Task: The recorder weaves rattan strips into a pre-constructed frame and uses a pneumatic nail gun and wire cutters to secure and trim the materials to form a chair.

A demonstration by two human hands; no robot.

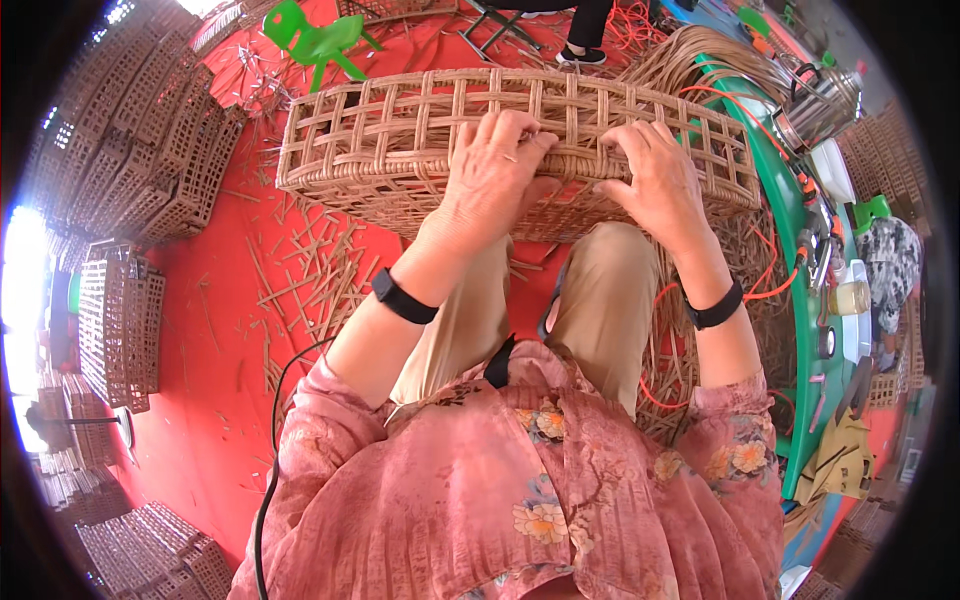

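Note:
A long wicker basket [375, 105] of open lattice lies across in front of my knees, with a thick braided edge along its near side. My left hand [492, 165] is closed at the middle of that edge, thumb and forefinger pinched together over the weave. A little to the right, my right hand [655, 175] holds the same edge, its fingers curled over the lattice and its thumb on the near side. Whether a loose strand lies between the fingertips is too small to tell.
Stacks of woven baskets [130, 130] stand at the left. Cut cane scraps [310, 260] litter the red floor [190, 300]. A green chair [315, 40] is at the far left. Along the right runs a green table [800, 400] with a metal kettle [822, 105], cane bundles and orange cords.

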